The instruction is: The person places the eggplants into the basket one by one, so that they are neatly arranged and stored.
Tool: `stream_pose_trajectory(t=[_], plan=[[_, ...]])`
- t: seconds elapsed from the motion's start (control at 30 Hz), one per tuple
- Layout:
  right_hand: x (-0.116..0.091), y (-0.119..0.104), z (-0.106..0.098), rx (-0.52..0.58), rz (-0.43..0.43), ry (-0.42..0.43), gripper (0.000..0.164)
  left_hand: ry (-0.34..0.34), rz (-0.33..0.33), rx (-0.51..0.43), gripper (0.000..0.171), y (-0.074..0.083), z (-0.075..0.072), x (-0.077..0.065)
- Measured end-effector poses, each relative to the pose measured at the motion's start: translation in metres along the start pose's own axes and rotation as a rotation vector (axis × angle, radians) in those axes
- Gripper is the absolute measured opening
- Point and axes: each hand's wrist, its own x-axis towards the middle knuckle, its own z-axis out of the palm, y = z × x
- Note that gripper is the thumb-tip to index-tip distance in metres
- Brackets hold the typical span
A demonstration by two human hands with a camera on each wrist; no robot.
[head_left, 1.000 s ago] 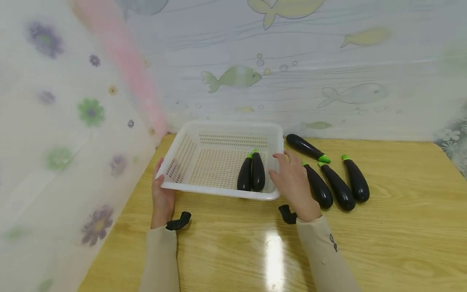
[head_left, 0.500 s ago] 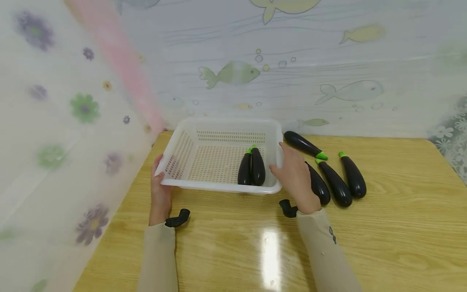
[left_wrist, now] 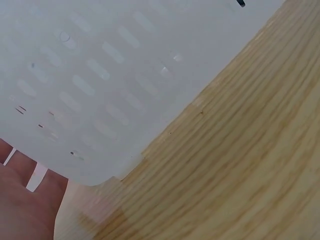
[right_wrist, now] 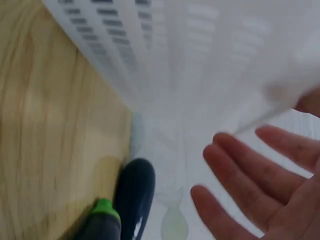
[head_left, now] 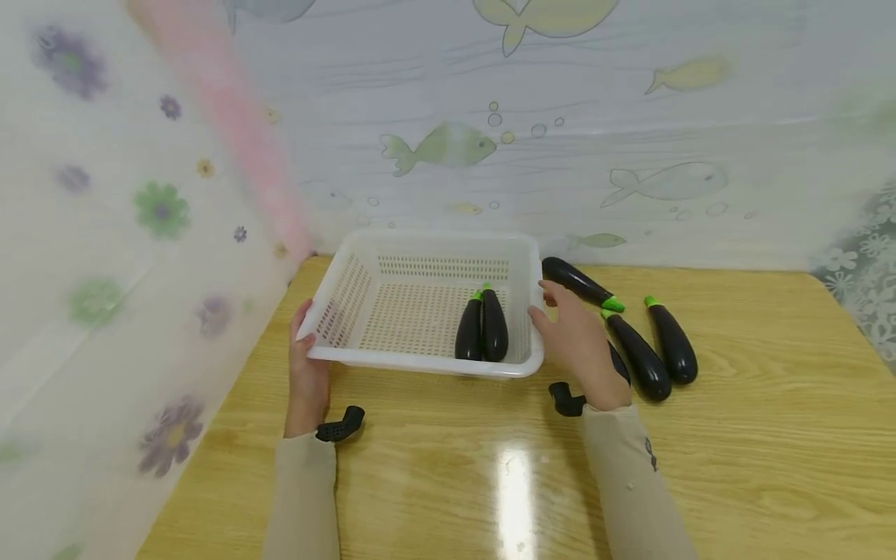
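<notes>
A white plastic basket point(head_left: 392, 362) with slotted walls stands on the table in the head view, with two dark eggplants point(head_left: 469, 330) side by side at its right end. My left hand point(head_left: 306, 365) grips the basket's left front corner, thumb over the rim and fingers outside. At the right rim is my right hand point(head_left: 577, 334). In the right wrist view its fingers point(right_wrist: 240, 175) are spread and nearly straight outside the wall, and the thumb is by the rim; firm contact cannot be told. Several eggplants point(head_left: 637, 358) lie right of this hand, one partly hidden by it.
The wooden table point(head_left: 420, 482) has a wall with fish drawings point(head_left: 448, 148) behind it. On the left a flowered sheet point(head_left: 161, 311) runs along the table's edge. A black wrist mount point(head_left: 341, 424) sits on each forearm.
My right hand first closed in on the basket's right rim, then shifted right, its fingers coming away from the wall. The left hand keeps its hold. The eggplants stay put; the head view shifted slightly.
</notes>
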Motion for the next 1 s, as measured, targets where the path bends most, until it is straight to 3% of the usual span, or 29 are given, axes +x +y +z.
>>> stream_pose_trajectory(t=[0.17, 0.4, 0.57, 0.73, 0.83, 1.0], plan=[[-0.004, 0.011, -0.011, 0.081, -0.019, 0.087, 0.052, -0.022, -0.001, -0.007, 0.057, -0.001, -0.004, -0.001], [-0.017, 0.023, -0.011, 0.128, -0.017, 0.187, 0.042, -0.015, -0.040, 0.039, 0.055, 0.011, -0.008, -0.002], [-0.018, 0.034, -0.007, 0.177, 0.050, 0.191, 0.041, -0.025, -0.053, 0.085, 0.056, 0.013, -0.012, 0.000], [-0.015, 0.045, -0.005, 0.238, 0.147, 0.250, 0.039, -0.037, -0.059, 0.072, 0.055, 0.008, -0.010, 0.003], [-0.013, 0.048, -0.005, 0.215, 0.176, 0.225, 0.041, -0.029, -0.054, 0.054, 0.055, 0.005, -0.008, 0.002], [-0.008, 0.052, -0.008, 0.137, 0.199, 0.112, 0.045, -0.013, -0.043, 0.035, 0.055, 0.005, -0.005, 0.001]])
